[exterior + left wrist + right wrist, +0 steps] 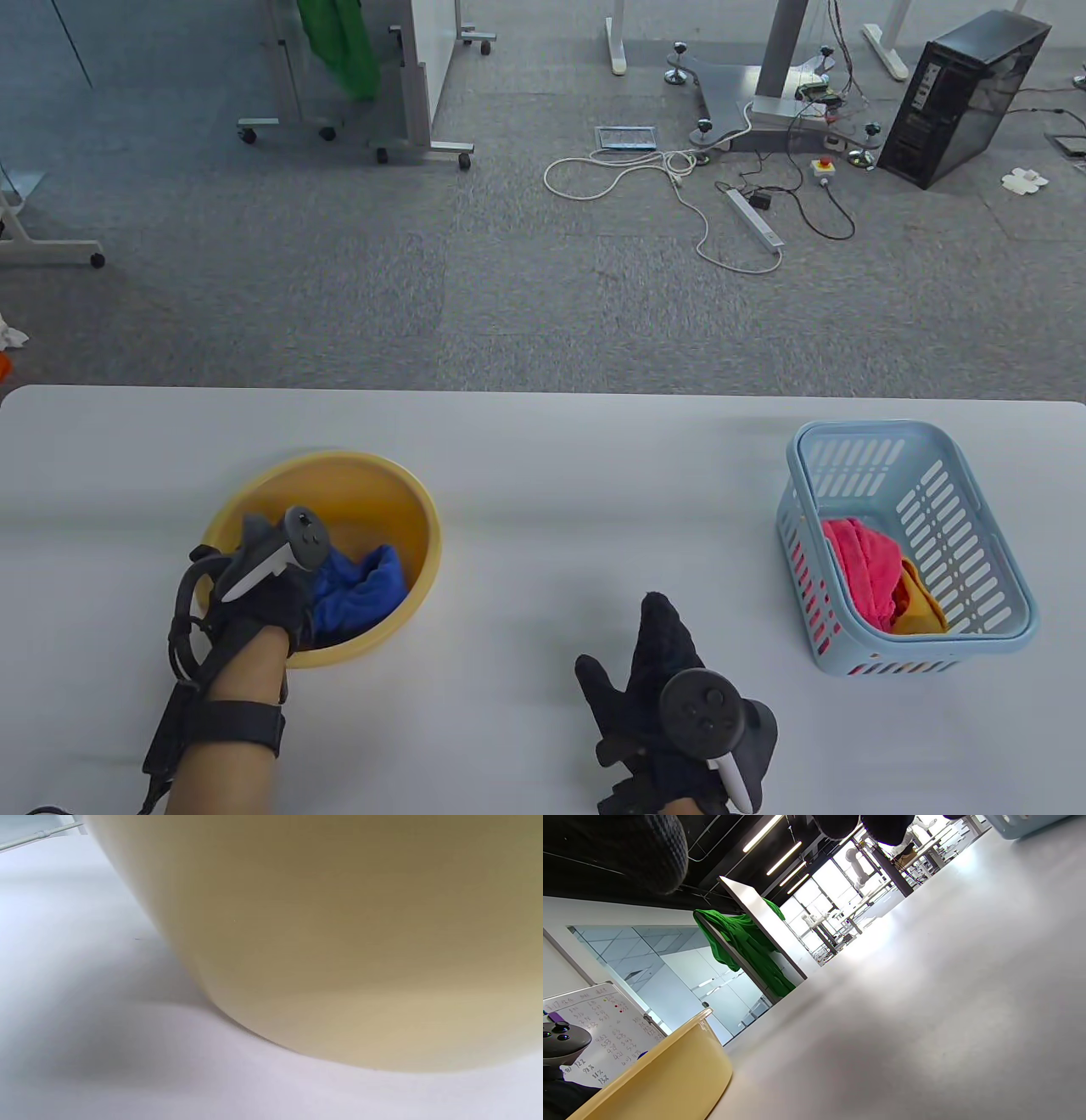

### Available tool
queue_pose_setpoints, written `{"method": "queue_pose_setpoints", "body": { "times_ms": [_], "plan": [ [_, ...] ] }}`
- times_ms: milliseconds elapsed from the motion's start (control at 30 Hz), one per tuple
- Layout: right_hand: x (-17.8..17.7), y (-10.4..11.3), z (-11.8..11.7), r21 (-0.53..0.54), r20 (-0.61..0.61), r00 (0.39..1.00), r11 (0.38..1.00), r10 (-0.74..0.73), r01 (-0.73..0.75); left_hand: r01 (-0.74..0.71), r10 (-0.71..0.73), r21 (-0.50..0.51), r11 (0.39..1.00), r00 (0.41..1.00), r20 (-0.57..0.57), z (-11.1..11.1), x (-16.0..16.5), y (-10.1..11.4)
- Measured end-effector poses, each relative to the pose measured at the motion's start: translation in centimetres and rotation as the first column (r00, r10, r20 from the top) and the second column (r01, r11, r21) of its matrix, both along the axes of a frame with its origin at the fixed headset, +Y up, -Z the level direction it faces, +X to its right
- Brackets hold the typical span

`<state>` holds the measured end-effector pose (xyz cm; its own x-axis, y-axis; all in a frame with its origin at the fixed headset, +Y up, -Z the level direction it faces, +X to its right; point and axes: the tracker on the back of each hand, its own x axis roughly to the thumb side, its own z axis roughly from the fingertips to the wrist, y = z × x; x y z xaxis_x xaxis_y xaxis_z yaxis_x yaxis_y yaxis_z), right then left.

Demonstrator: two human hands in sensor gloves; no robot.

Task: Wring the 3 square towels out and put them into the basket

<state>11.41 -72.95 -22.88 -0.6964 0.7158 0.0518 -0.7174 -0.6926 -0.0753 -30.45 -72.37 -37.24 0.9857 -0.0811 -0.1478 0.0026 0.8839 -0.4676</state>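
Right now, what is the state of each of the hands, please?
Left hand: reaches into the yellow basin at the blue towel; its grip cannot be told.
Right hand: open, holding nothing.

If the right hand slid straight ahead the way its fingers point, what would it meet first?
Probably nothing: the right hand points up the bare table, between the yellow basin and blue basket. The way looks free to the far edge.

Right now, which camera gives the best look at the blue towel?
The table view: the blue towel lies in the yellow bowl at the left hand. The wrist views show only the bowl's outer wall, no towel.
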Motion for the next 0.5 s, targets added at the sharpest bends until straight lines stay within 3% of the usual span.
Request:
{"method": "queue_pose_setpoints", "body": {
  "times_ms": [367,500],
  "plan": [
    [0.2,-0.1,-0.1,-0.007,-0.004,1.0,1.0,-0.015,0.015,-0.033,0.036,0.188,0.982,0.999,-0.01,1.2,-1.0,1.2],
    [0.5,0.1,0.0,0.01,-0.016,0.997,0.997,-0.071,0.071,-0.126,0.142,0.268,0.955,0.989,-0.043,2.0,-1.9,2.0]
  ]
}}
